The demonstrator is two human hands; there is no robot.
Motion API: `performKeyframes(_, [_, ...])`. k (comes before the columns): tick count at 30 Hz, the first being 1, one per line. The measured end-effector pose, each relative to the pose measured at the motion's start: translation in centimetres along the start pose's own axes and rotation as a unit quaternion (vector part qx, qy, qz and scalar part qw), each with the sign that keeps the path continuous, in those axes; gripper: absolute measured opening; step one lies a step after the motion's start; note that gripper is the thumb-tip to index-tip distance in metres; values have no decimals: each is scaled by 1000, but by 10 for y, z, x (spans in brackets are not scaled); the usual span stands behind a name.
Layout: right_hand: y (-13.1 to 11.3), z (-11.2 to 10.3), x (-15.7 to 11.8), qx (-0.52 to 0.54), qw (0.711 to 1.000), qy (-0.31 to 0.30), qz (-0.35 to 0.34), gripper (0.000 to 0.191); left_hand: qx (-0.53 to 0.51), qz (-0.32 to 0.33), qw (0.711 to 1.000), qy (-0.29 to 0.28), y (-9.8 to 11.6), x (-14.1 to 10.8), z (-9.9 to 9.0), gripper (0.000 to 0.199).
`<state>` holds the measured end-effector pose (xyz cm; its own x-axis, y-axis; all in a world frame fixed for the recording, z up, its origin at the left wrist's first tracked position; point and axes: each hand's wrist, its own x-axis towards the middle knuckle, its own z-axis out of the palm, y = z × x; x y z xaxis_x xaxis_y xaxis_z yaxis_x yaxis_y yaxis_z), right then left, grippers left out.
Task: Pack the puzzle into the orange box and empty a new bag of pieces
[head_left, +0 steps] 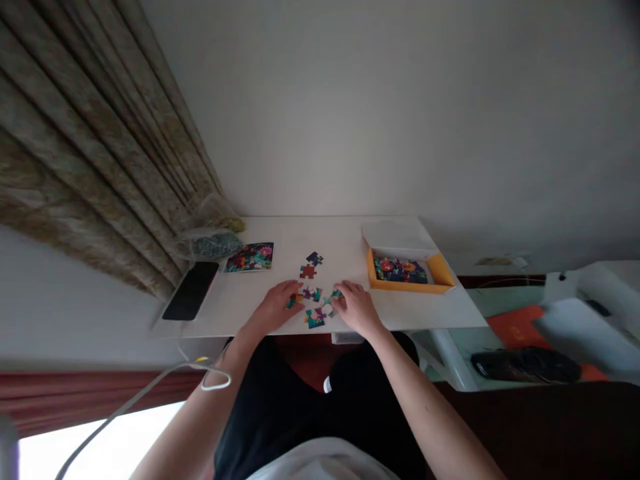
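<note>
Okay so the left hand (274, 307) is held low and palm down, with its fingertips (296, 297) on a small jigsaw piece (293, 303). The right hand (356, 308) is held the same way, its fingers (340, 300) over a teal piece (336, 294). Whether either piece is actually being gripped can't be told from this angle, since the fingers cover too much.

The other jigsaw pieces (311, 293) are scattered right between the hands on a white table (340, 243). A red piece (307, 271) is seen just ahead of them, a dark blue piece (314, 259) sits just beyond that, and a teal-and-yellow piece (315, 319) is down by the table's near edge.

Left of the left hand, a flowery picture card (249, 257) is laid out, with a black phone (191, 291) farther out and a plastic bag (210, 245) bunched by the curtain (100, 167). Right of the right hand, an orange tray (443, 270) is placed with a colourful picture inside, and a white lid (395, 235) is seen right behind it.
</note>
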<state>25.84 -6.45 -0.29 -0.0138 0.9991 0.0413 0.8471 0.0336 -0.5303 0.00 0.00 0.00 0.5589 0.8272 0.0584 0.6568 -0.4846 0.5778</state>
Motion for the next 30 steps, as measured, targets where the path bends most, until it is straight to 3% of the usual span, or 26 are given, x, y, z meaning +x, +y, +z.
performKeyframes(3, [0,8,-1,-21,998,3,52,39,24,13,999,-40,-3,-7,-2,56])
performKeyframes(9, [20,11,7,-6,997,32,70,49,38,-3,998,-59,0,5,-3,61])
performKeyframes(12, [32,15,14,62,992,76,75,51,-25,-32,998,-37,-2,13,-2,61])
performKeyframes(15, [40,18,14,190,974,103,64,41,-154,-70,986,3,-3,17,0,43])
performKeyframes(18, [43,18,7,304,949,57,52,43,-276,-99,956,-4,2,15,2,30])
performKeyframes(21, [38,17,1,308,950,-27,47,51,-295,-95,949,-50,14,11,8,30])
performKeyframes(24, [30,14,2,226,971,-71,39,57,-217,-79,970,-82,30,9,16,19])
performKeyframes(30, [15,-2,14,75,988,-131,24,59,-29,-26,997,-63,54,4,20,14])
